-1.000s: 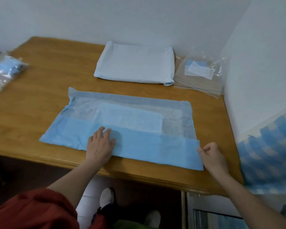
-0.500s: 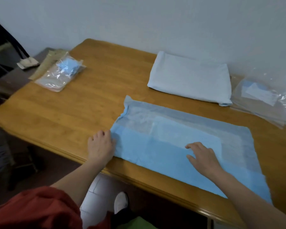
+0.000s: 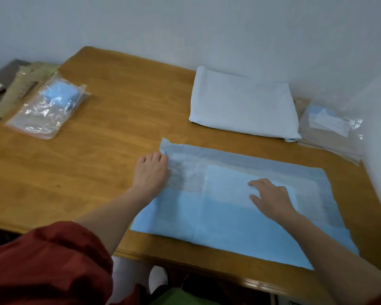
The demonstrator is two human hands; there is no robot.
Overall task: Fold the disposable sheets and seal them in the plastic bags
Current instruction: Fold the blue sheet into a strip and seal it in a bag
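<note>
A light-blue disposable sheet (image 3: 240,216) lies spread on the wooden table (image 3: 97,155), its near strip folded up over the padded middle. My left hand (image 3: 151,172) is at the sheet's left edge near the far corner, and its curled fingers hold that edge. Flat on the middle of the sheet, my right hand (image 3: 271,198) presses down with spread fingers. A stack of folded white sheets (image 3: 242,104) sits behind the blue one. Clear plastic bags (image 3: 332,126) lie at the far right by the wall.
A sealed clear bag holding a folded blue sheet (image 3: 51,104) lies at the table's far left, with beige packets (image 3: 24,84) beside it. White walls close off the back and right. The table's front edge runs just below the sheet.
My left hand slid from the sheet's near left corner up to its far left edge. My right hand shifted further onto the middle of the sheet. The view swung left.
</note>
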